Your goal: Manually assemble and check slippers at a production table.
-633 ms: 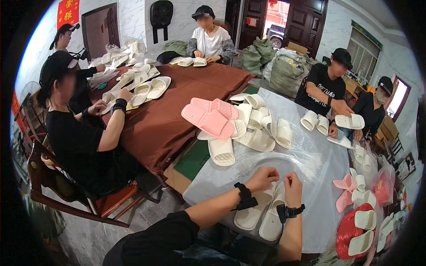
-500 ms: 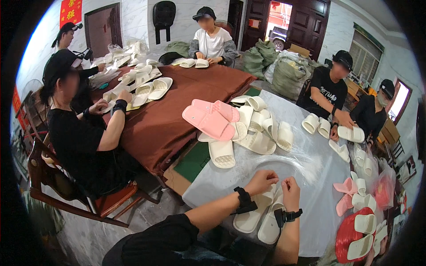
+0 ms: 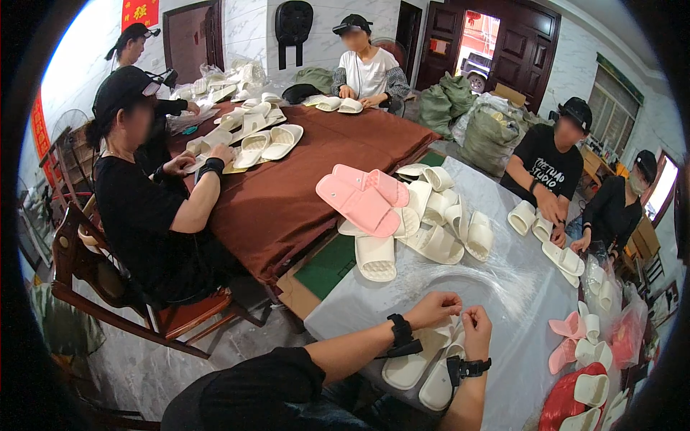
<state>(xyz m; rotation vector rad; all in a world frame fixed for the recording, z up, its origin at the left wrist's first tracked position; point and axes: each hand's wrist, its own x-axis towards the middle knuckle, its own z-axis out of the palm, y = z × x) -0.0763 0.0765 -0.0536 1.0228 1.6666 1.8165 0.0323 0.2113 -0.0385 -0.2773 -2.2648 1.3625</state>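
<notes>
My left hand (image 3: 434,310) and my right hand (image 3: 476,332) are raised close together, each with its fingertips pinched. Whatever they hold, if anything, is too thin to make out. Just beneath them lies a pair of cream slippers, the left slipper (image 3: 411,363) beside the right slipper (image 3: 440,384), toes pointing away and partly hidden by my hands and wrists. Beyond my hands, a spread of thin clear strands (image 3: 496,287) rests on the plastic-covered table (image 3: 345,316).
A heap of cream slippers (image 3: 375,260) topped by pink slippers (image 3: 359,205) stands beyond my hands. At right are more slippers (image 3: 591,389) and a red bag (image 3: 557,402). A brown-covered table (image 3: 323,158) adjoins on the left. Several people work around the tables.
The whole view has shifted, so the scene sits farther right and lower. My hands remain pinched above the slipper pair. At the right, a person's slipper has come down to the table edge.
</notes>
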